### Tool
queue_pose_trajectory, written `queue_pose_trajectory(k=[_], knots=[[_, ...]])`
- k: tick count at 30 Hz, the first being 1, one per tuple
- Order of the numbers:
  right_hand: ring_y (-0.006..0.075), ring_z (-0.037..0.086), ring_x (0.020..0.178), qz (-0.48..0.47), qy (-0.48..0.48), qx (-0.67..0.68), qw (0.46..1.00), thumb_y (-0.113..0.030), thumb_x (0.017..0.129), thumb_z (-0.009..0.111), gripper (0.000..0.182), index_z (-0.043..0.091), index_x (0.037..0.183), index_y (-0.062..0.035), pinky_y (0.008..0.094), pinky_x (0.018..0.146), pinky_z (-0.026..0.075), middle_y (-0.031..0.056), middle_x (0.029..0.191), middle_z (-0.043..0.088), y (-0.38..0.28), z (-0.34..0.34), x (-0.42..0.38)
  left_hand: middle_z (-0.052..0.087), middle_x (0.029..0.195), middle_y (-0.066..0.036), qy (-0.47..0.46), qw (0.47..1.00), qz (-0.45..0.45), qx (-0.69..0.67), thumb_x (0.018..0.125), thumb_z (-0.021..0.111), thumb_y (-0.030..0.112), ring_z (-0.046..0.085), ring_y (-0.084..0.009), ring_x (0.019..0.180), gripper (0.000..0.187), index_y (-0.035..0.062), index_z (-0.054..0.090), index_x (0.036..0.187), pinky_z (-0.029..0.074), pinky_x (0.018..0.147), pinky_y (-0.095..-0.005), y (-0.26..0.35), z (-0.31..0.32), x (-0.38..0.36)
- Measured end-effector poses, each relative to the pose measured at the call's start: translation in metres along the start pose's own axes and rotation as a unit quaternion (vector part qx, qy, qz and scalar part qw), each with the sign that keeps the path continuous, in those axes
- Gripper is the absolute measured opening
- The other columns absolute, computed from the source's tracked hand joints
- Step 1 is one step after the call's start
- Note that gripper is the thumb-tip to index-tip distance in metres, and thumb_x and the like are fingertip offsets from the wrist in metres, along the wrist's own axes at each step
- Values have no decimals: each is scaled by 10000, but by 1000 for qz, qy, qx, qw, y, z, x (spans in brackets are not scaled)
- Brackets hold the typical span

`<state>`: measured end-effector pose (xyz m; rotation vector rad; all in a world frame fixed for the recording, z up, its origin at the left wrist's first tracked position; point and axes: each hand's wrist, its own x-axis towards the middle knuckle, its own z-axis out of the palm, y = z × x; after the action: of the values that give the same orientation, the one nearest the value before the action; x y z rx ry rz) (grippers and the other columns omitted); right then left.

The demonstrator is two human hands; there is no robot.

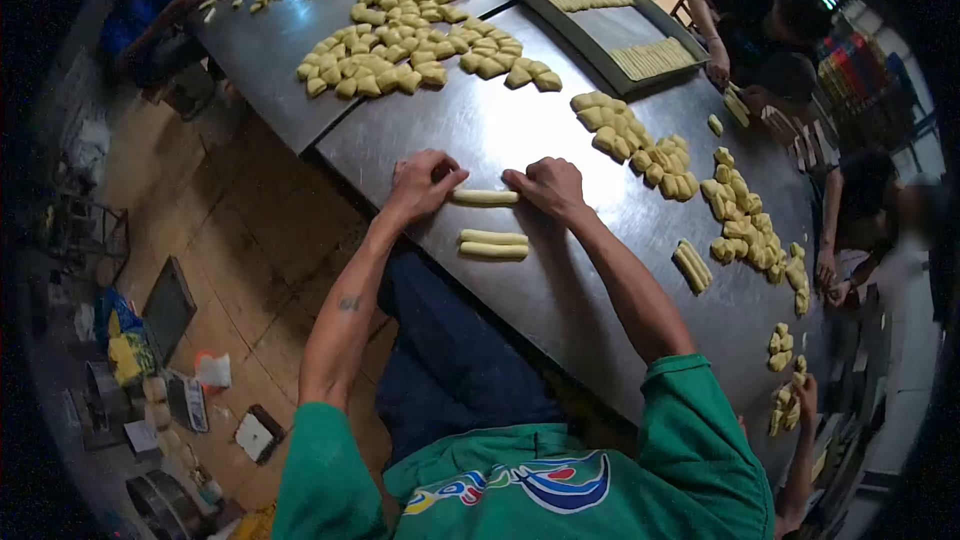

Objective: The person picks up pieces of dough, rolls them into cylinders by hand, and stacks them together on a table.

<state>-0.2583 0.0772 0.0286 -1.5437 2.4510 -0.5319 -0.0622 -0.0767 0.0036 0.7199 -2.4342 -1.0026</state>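
Note:
My left hand [422, 183] and my right hand [545, 186] rest on a steel table [520, 130], one at each end of a pale yellow dough stick [485, 197]. Both hands press flat on its ends, fingers pointing toward each other. Just nearer to me lie two finished dough sticks [492, 244] side by side. My arms come out of green sleeves.
Heaps of small dough pieces [400, 40] cover the far table, with more dough lumps [640, 145] to the right. A metal tray [612, 25] holds rows of sticks. Other people sit along the right edge and at far left. Clutter lies on the floor [180, 380] at left.

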Motion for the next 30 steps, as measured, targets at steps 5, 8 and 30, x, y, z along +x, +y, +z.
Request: queue_pose_trajectory(k=[5,8,30], knots=[[330,568,958,-206,51,58,976,-193,817,653,314,566,1100,-87,409,784,486,136,1004,572,12,21,-33,635,950,-98,-81,990,63,-92,829,727,168,638,-225,826,226,39,688,1010,509,779,-336,22,-18,-23],[310,571,932,-218,29,11,975,-79,802,615,270,571,1066,-45,391,782,485,141,969,556,17,27,-33,634,940,-89,-106,991,76,17,844,710,146,642,-196,852,219,36,685,1031,518,766,-320,27,-17,-22],[295,584,937,-107,40,281,953,-33,769,616,240,685,999,-31,382,846,475,136,1000,645,5,16,-91,631,950,-81,-56,991,46,-113,888,653,141,622,-183,797,203,31,687,1054,509,734,-311,29,5,-69]])
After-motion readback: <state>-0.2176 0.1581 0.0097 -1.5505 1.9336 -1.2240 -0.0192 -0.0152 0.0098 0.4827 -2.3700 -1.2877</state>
